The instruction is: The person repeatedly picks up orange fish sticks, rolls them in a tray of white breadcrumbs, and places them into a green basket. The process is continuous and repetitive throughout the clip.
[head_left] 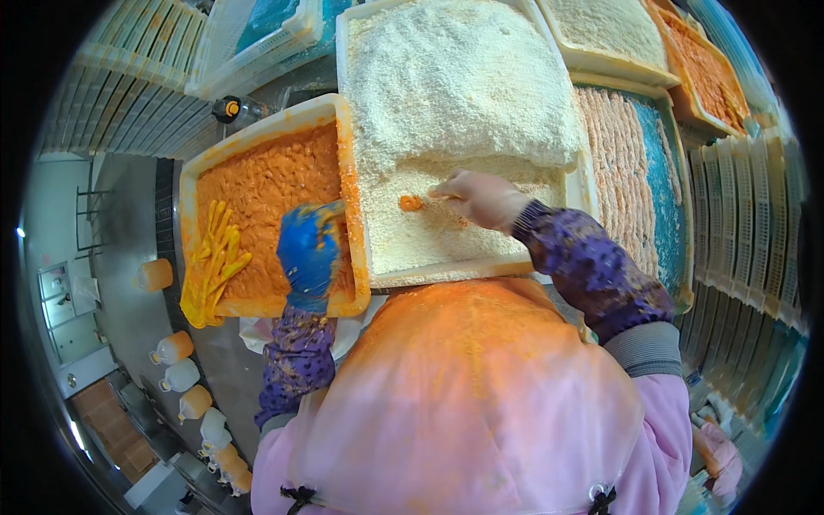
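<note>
My left hand, in a blue glove smeared with orange, is over the right side of a tub of wet orange meat pieces. Its fingers are curled by the tub's right wall; what they hold, if anything, is hidden. My right hand, in a pale glove, is above the scooped-out front of a white tub of pale breadcrumbs. The fingers are bunched together, pointing left. Just left of the fingertips, apart from them, a small orange coated piece lies on the crumbs.
Yellow gloves drape over the orange tub's left edge. On the right, a tray holds rows of crumbed strips on blue lining. Stacked trays stand at the far right. Several jugs line the floor at left.
</note>
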Motion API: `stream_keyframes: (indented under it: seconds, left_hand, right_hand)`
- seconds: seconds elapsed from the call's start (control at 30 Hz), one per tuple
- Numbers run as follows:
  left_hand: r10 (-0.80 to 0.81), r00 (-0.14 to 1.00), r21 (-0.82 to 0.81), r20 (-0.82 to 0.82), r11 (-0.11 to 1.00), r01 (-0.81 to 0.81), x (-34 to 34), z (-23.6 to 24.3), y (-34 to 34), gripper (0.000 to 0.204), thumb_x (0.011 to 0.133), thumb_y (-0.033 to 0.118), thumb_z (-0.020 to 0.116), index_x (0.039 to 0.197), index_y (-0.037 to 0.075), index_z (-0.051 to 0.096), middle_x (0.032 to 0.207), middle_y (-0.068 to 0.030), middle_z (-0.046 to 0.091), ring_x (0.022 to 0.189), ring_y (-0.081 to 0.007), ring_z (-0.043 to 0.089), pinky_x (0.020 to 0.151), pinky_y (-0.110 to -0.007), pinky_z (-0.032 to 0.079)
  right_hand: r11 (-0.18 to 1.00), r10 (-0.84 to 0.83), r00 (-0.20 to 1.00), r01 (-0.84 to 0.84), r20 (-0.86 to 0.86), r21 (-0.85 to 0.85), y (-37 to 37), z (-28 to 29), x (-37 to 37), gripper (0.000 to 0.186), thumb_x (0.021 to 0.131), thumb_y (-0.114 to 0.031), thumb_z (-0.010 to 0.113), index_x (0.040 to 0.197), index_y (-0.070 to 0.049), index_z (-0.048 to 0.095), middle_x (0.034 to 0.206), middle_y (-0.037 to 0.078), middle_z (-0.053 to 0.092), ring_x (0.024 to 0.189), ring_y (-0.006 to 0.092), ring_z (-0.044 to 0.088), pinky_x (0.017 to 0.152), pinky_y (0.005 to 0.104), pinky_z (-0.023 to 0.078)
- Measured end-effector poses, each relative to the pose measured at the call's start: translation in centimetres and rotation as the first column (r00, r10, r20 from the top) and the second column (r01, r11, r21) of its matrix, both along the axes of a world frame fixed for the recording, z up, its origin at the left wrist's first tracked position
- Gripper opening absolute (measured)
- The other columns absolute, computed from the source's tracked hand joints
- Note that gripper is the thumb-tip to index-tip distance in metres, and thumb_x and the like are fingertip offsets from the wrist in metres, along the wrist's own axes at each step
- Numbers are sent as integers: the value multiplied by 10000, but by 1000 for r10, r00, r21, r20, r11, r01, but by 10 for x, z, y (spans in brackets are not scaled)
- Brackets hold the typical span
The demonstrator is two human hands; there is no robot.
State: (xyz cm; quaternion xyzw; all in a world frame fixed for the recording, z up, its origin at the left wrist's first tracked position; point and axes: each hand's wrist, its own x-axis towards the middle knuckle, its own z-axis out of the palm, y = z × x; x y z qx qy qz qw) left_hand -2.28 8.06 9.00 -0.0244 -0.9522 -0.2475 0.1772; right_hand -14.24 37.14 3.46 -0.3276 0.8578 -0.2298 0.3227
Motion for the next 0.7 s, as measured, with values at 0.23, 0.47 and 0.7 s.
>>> stream_keyframes:
  seconds: [0.23, 0.47, 0.7]
  left_hand:
    - [139, 985, 342, 98, 925, -164, 12, -69, -44, 214, 890, -57, 636, 1043, 26, 761, 1007, -95, 710, 967, -227, 672, 875, -330, 523]
    - [52, 993, 479, 108, 872, -98, 4, -82, -39, 199, 903, -33, 651, 1072, 10, 748, 1017, -109, 700, 972, -233, 670, 852, -331, 524]
    - [37, 992, 506, 122, 857, -94, -2, -98, -36, 166, 919, -22, 653, 1067, -17, 728, 1039, -109, 697, 973, -222, 667, 864, -320, 524]
  right_hand:
    - [979, 83, 977, -43, -199, 198, -32, -22, 17, 652, 892, -384, 739, 1331, 57, 543, 1309, 232, 600, 1212, 342, 594, 1084, 408, 504]
    - [973, 231, 882, -195, -411, 127, -16, -41, 33, 560, 956, -291, 673, 1411, -14, 502, 1409, 201, 540, 1222, 354, 573, 1073, 440, 470]
    - [982, -156, 910, 185, 384, -41, -51, -52, 23, 491, 1026, -388, 619, 1361, -30, 589, 1112, 94, 713, 955, 238, 669, 900, 380, 538]
